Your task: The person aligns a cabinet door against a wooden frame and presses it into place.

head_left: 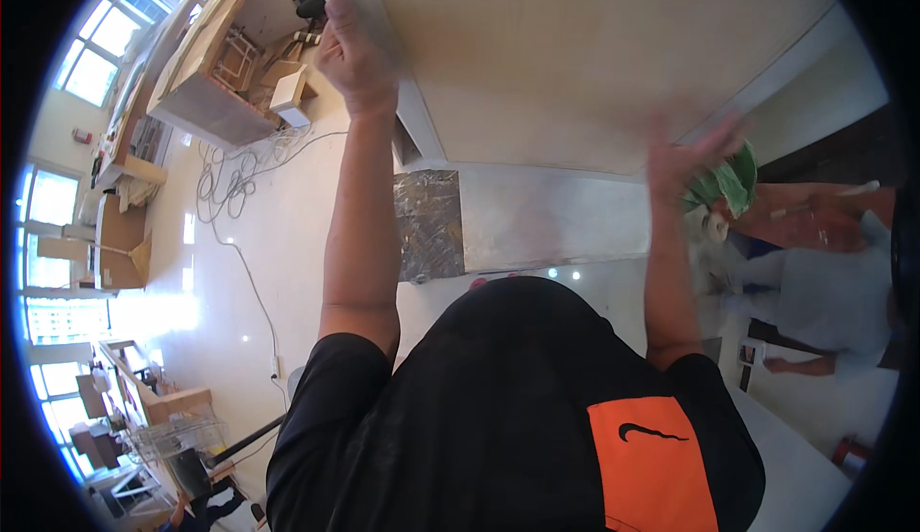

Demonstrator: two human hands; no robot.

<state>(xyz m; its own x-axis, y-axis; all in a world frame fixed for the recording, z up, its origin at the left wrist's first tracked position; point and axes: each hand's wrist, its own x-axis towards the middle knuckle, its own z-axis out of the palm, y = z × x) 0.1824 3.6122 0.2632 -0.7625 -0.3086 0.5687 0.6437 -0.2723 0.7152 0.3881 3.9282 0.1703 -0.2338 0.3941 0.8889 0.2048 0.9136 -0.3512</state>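
Large pale board (594,62) fills upper middle, top cut off by view's rim. Left hand (356,67) at board's left edge, thumb up, other fingers partly hidden; cannot tell if gripping. Right hand (685,163) motion-blurred near board's lower right edge; cannot tell if spread or pinching green cloth (733,182) just beside it. Below board, shiny dark sheet (429,225). At right, co-worker in pale shirt (834,292), smeared. Left, loose cable (244,283) on floor (316,206).

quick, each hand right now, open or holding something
Left hand: at the pale board's left edge; grip can't be told.
Right hand: open, blurred, near the board; contact can't be told.
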